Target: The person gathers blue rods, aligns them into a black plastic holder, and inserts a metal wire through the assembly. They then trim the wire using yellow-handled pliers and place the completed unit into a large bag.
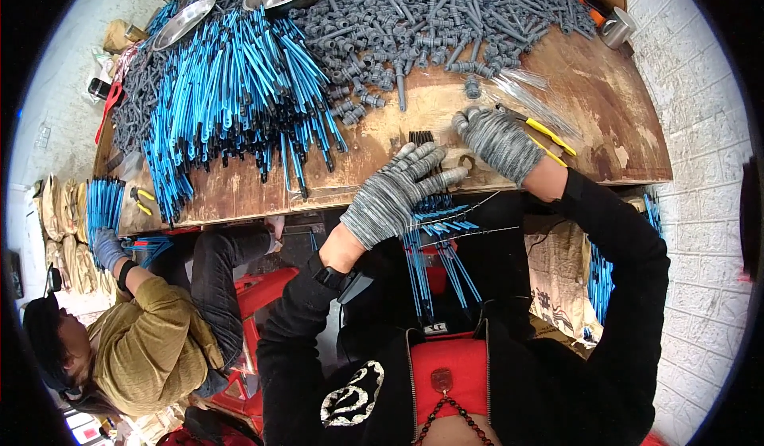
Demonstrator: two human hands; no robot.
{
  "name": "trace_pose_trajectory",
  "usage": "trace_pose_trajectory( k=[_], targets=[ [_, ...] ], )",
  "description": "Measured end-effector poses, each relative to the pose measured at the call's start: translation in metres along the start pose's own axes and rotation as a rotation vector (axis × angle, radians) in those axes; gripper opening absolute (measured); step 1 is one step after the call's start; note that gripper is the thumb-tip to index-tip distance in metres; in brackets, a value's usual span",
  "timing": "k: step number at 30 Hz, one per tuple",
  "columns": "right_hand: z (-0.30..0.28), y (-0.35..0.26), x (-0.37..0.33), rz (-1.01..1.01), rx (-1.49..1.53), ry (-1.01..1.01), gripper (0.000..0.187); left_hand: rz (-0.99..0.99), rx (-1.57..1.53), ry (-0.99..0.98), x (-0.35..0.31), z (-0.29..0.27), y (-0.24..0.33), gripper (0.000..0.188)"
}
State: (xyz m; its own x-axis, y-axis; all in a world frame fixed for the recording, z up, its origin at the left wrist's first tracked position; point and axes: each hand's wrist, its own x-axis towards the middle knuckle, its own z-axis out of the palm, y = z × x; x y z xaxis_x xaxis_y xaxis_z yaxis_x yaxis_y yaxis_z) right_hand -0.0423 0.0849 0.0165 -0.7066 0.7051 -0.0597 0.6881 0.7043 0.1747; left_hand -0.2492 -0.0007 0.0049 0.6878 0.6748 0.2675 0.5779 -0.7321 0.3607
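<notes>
2 grey-gloved hands: left hand [395,194], fingers nearly straight, no grip visible, lies across slim blue, black-ended rods [448,227] at the worn wooden surface's near edge; right hand [498,144] half-curled, any hold hidden. Advisable: light, even palm pressure, black ends aligned.

Workbench [629,120]: worn wooden top, before you
Right wall [704,287]: white, brick-patterned, to your right
Left wall [76,56]: white, smudged
Red seat [267,289]: to your left, below bench level
</notes>
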Motion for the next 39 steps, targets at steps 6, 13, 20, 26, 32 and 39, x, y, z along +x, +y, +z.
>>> trace_pose_trajectory(
  k=[6,13,20,26,32,39],
  targets=[
    [0.006,0.010,0.011,-0.251,0.062,0.065,0.027,-0.003,-0.024,0.020,0.003,0.005,0.000,0.061],
    [-0.029,0.005,-0.030,-0.229,0.121,0.204,0.048,0.004,0.023,0.014,-0.006,0.006,0.000,0.060],
    [0.001,-0.085,-0.045,-0.422,1.376,0.541,0.051,0.043,-0.254,0.012,-0.012,0.034,-0.020,0.073],
    [-0.104,-0.073,-0.073,-0.194,1.221,0.309,0.025,-0.330,-0.774,-0.077,-0.012,-0.021,0.044,0.050],
    [-0.067,-0.085,-0.107,-0.107,1.722,0.246,0.026,-0.426,-1.050,-0.172,-0.025,0.048,0.070,0.049],
    [0.005,-0.136,-0.136,0.298,2.247,0.226,0.034,-0.374,-1.168,-0.156,-0.067,0.120,0.082,0.060]
  ],
)
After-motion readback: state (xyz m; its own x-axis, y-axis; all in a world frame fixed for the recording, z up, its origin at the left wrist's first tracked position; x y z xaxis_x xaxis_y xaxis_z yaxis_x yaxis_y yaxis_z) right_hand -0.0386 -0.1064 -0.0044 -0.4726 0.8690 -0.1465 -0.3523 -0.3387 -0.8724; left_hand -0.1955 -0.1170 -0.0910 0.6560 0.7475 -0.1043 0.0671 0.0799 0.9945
